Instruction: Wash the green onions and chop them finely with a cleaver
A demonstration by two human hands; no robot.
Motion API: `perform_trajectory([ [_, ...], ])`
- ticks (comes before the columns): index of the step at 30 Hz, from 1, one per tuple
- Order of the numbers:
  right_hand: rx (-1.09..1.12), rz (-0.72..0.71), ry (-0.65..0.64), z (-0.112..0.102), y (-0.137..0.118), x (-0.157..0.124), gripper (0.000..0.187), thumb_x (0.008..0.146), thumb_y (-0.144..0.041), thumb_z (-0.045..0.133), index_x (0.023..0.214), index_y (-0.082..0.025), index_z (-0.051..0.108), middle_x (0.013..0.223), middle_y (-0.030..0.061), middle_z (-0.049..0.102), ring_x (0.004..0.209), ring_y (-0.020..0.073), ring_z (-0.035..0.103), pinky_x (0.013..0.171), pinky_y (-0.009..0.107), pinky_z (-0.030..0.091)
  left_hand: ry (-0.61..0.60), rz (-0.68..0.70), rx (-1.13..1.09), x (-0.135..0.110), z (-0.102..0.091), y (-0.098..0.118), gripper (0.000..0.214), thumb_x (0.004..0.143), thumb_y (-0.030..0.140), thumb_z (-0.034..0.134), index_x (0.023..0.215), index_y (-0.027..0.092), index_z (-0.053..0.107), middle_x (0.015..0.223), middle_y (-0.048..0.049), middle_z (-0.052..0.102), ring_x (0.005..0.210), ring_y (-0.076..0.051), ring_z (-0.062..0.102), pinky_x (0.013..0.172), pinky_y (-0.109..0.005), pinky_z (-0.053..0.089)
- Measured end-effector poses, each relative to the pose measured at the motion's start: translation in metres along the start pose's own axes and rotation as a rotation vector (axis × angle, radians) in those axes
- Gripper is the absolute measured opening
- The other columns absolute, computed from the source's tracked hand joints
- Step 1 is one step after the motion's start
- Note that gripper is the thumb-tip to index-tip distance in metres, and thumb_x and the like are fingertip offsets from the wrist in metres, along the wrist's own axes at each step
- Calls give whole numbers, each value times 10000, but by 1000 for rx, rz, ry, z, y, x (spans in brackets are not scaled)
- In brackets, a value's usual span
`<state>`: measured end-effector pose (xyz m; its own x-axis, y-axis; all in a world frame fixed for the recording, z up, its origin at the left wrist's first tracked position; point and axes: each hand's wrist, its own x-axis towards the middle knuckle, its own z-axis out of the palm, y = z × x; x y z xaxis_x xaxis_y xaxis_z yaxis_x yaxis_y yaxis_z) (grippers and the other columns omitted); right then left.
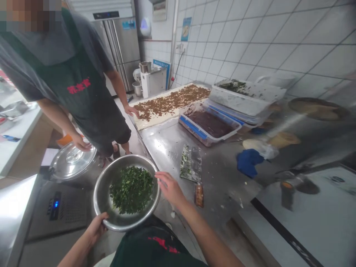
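A wide stainless steel bowl with chopped green leaves in it is held up in front of my apron. My left hand grips its near left rim, with the thumb over the edge. On the right side of the bowl, my right hand has its fingers on the rim. To the right of that hand a cleaver lies on the steel table, its blade flecked with green bits and its brown handle towards me.
On the table lies a long dough sheet spread with brown filling. Beside it stand a tub of dark paste, a tub with chopped greens and a blue cloth. A co-worker stands at the left near a lidded pot.
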<state>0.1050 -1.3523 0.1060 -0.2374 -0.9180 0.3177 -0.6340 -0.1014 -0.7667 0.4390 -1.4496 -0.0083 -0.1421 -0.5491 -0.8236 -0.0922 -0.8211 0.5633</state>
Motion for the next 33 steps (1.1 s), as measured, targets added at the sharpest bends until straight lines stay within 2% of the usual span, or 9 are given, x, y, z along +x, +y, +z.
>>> perform_trajectory([
  [4, -118, 61, 165, -40, 16, 21, 224, 815, -214, 404, 966, -205, 569, 971, 43, 579, 942, 156, 508, 844, 319, 400, -85, 5, -53, -5, 33, 39, 134, 580, 111, 558, 575, 155, 431, 451, 45, 488, 402, -78, 447, 418, -193, 346],
  [8, -320, 133, 159, -62, 30, 47, 248, 841, -249, 360, 939, -199, 583, 931, 49, 589, 883, 156, 517, 780, 285, 405, -178, -14, -77, 17, 84, 76, 97, 578, 93, 518, 592, 151, 441, 465, 40, 501, 427, -85, 475, 456, -200, 381],
  [10, -484, 150, 65, -66, 36, 66, 248, 846, -258, 362, 938, -205, 586, 928, 51, 583, 905, 164, 498, 775, 282, 391, -218, -12, -44, 33, 110, 93, 88, 577, 98, 507, 600, 150, 440, 459, 40, 495, 414, -83, 465, 430, -193, 366],
  [12, -660, 159, -96, -65, 44, 89, 219, 833, -243, 396, 936, -210, 587, 930, 57, 569, 931, 177, 473, 763, 286, 380, -254, -13, 1, 49, 134, 110, 80, 584, 115, 502, 598, 153, 433, 435, 47, 471, 383, -76, 439, 389, -184, 338],
  [16, -897, 160, -370, -57, 69, 135, 212, 782, -133, 435, 931, -186, 576, 940, 89, 537, 945, 204, 441, 733, 294, 382, -299, -27, 82, 74, 170, 141, 69, 602, 132, 501, 596, 154, 436, 416, 55, 449, 355, -65, 418, 365, -171, 331],
  [20, -984, 242, -405, -46, 97, 166, 247, 790, -97, 387, 948, -176, 561, 1013, 113, 509, 970, 218, 433, 703, 295, 402, -312, -19, 149, 90, 189, 162, 78, 609, 141, 514, 581, 150, 442, 413, 49, 453, 342, -61, 412, 341, -164, 322],
  [24, -988, 326, -409, -44, 120, 179, 252, 801, -86, 364, 902, -167, 580, 1024, 106, 524, 969, 213, 458, 698, 291, 409, -351, 14, 196, 106, 198, 174, 61, 611, 133, 496, 570, 139, 452, 414, 40, 454, 340, -61, 409, 332, -166, 326],
  [30, -971, 409, -418, -69, 142, 197, 204, 809, -136, 401, 911, -153, 576, 921, 102, 593, 869, 181, 547, 724, 267, 401, -375, 28, 286, 122, 206, 198, 130, 658, 232, 534, 599, 130, 477, 411, 33, 462, 330, -66, 395, 313, -168, 301],
  [33, -953, 438, -420, -80, 148, 204, 213, 789, -119, 422, 940, -163, 565, 921, 101, 606, 872, 188, 563, 732, 270, 405, -314, 26, 296, 121, 214, 210, 224, 658, 340, 576, 655, 129, 501, 439, 31, 483, 360, -70, 417, 337, -166, 316],
])
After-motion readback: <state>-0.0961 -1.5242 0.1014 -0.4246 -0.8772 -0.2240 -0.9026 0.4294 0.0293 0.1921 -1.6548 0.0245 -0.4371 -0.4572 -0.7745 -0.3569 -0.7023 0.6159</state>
